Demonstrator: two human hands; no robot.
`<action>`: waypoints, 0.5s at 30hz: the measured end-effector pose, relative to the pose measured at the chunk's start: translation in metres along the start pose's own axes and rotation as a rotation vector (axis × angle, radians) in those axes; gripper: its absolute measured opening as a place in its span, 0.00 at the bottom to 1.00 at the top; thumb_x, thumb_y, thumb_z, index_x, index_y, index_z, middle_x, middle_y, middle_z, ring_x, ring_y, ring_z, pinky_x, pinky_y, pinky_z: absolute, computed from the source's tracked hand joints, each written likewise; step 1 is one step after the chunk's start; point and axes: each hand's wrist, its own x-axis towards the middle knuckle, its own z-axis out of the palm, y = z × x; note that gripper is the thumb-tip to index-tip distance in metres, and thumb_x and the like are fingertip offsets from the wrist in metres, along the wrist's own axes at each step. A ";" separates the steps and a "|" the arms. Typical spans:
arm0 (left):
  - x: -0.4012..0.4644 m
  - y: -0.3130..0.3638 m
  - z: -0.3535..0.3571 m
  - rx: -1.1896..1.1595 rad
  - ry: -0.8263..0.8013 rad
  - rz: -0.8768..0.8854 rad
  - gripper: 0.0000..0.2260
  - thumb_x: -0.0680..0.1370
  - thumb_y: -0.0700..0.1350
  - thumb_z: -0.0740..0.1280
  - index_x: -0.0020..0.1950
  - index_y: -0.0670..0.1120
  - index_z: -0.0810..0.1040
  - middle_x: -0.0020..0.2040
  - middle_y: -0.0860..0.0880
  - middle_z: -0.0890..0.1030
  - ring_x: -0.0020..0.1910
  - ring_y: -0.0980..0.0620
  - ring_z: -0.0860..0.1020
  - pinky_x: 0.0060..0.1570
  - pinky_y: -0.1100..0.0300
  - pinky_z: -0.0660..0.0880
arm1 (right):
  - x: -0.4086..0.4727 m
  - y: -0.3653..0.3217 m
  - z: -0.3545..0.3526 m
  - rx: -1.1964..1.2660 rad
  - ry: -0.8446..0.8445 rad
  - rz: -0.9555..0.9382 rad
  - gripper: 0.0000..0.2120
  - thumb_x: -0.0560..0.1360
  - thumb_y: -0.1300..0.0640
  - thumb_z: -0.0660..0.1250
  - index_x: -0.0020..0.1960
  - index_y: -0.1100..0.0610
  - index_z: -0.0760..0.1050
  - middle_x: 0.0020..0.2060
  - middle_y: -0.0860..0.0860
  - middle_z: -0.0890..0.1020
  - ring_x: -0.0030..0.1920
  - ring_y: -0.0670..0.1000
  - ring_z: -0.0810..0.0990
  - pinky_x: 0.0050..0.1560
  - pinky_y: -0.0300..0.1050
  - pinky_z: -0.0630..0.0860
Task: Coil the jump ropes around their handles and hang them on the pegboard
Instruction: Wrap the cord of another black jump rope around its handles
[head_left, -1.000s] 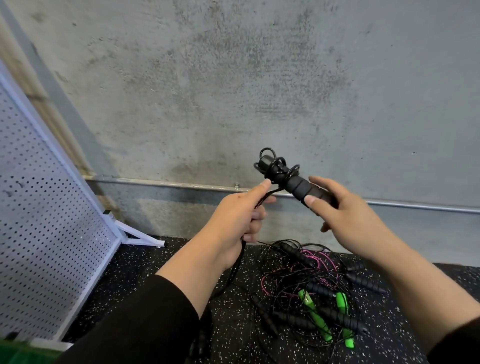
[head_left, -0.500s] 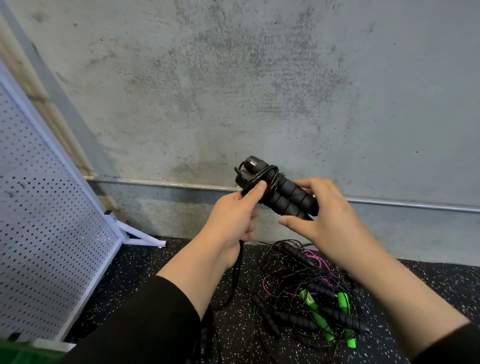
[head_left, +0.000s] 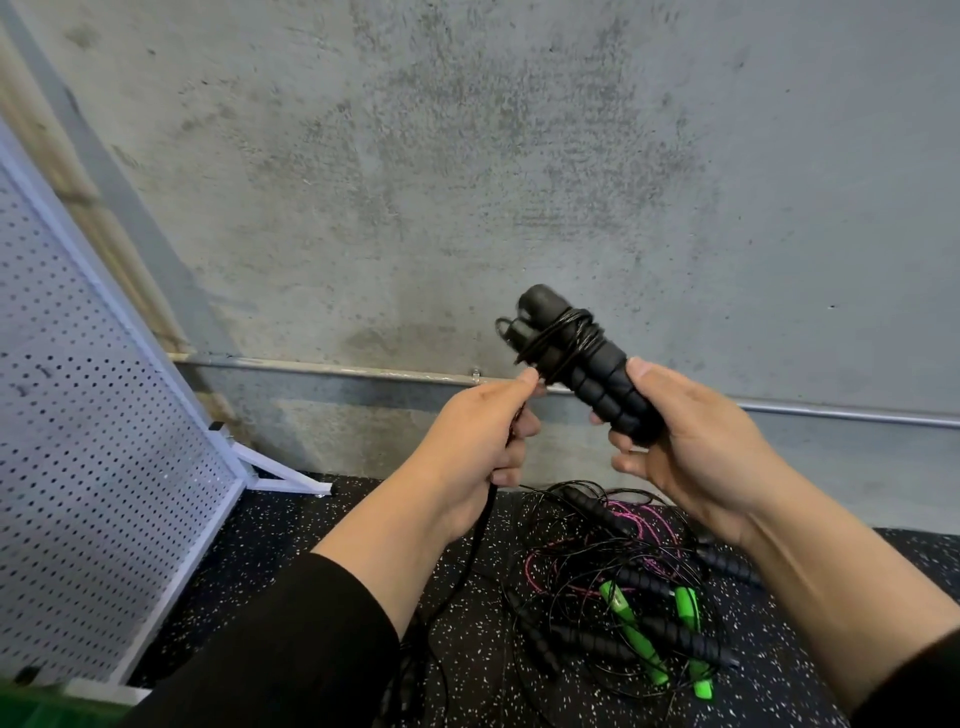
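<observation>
Two black foam handles now sit together in the right hand, fingers curled round them; left hand pinches the cord, apparently adding wraps since a second ago.

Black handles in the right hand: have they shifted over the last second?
Yes. The black handles have swung more upright, their top end now higher above the metal rail on the wall, gripped by the right hand.
</observation>
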 end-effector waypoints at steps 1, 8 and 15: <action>0.001 0.000 0.000 0.006 -0.002 -0.018 0.17 0.83 0.55 0.64 0.60 0.42 0.78 0.32 0.53 0.70 0.25 0.57 0.58 0.24 0.63 0.56 | 0.001 0.000 -0.001 -0.050 0.065 -0.032 0.15 0.82 0.50 0.63 0.63 0.58 0.78 0.46 0.59 0.77 0.34 0.49 0.70 0.34 0.44 0.71; 0.000 -0.005 0.007 0.059 0.021 -0.081 0.25 0.79 0.63 0.66 0.60 0.42 0.79 0.31 0.54 0.69 0.24 0.57 0.58 0.23 0.64 0.53 | 0.004 0.006 -0.007 -0.759 0.160 -0.193 0.24 0.73 0.58 0.77 0.66 0.49 0.74 0.48 0.44 0.81 0.42 0.42 0.79 0.47 0.33 0.76; 0.003 -0.014 0.001 0.068 0.131 -0.090 0.19 0.77 0.64 0.69 0.45 0.49 0.73 0.31 0.53 0.67 0.23 0.58 0.58 0.23 0.63 0.54 | -0.001 0.017 0.010 -1.195 0.111 -0.317 0.27 0.68 0.50 0.80 0.63 0.46 0.71 0.53 0.44 0.73 0.53 0.47 0.74 0.50 0.44 0.70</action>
